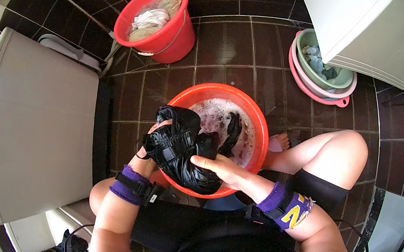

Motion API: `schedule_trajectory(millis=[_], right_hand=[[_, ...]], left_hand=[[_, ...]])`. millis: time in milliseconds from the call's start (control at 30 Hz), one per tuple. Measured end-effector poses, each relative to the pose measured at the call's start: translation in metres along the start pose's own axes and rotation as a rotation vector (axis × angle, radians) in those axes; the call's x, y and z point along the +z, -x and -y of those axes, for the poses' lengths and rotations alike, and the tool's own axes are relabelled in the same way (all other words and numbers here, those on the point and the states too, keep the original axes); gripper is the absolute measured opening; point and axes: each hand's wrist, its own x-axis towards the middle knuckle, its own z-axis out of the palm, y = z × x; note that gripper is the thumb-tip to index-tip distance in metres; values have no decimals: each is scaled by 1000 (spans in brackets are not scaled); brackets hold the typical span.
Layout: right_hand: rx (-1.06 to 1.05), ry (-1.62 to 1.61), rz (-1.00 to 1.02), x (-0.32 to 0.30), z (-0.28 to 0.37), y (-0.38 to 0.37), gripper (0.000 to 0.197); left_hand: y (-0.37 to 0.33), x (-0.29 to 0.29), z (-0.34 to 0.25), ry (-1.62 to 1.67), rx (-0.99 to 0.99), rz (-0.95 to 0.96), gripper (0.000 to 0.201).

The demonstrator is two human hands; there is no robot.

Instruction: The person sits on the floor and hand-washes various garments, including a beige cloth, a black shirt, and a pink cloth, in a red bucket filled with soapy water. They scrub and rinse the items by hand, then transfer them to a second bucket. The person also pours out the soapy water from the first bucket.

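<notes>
While both forearms extend over the orange-red basin (264, 148), the hands support one glossy black item (173, 140) above its near left part. The left forearm rises almost straight from the lower edge; the left hand (157, 127) is at the item's left side, largely covered by folds. The state of its fingers cannot be told. The right forearm slants from lower right toward upper left. The right hand (219, 168) clasps the item's right side, thumb extended and laid against the material; the other fingers are mostly hidden, so their spacing cannot be told.

Count: two purple wristbands (130, 185), one per forearm, each with a black strap; one basin containing foamy water (216, 108); one dark strip (232, 133) in that water, its connection to the item unclear; one red bucket (176, 43) with light cloth (150, 21), beyond the basin to the left; at least three nested basins (348, 92) at upper right, the top one green and holding cloths (317, 61), number indeterminate; one white appliance (389, 45) next to that stack.
</notes>
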Motion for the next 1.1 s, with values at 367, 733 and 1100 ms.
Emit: schedule_trajectory(millis=[367, 733, 1100], right_hand=[[-184, 930, -380, -17, -35, -23, 93], [38, 573, -262, -17, -8, -10, 81], [181, -857, 49, -44, 16, -1, 38]], left_hand=[[-24, 19, 21, -303, -180, -338, 21], [-28, -8, 33, -646, -280, -76, 38], [1, 27, -23, 524, -143, -386, 88]])
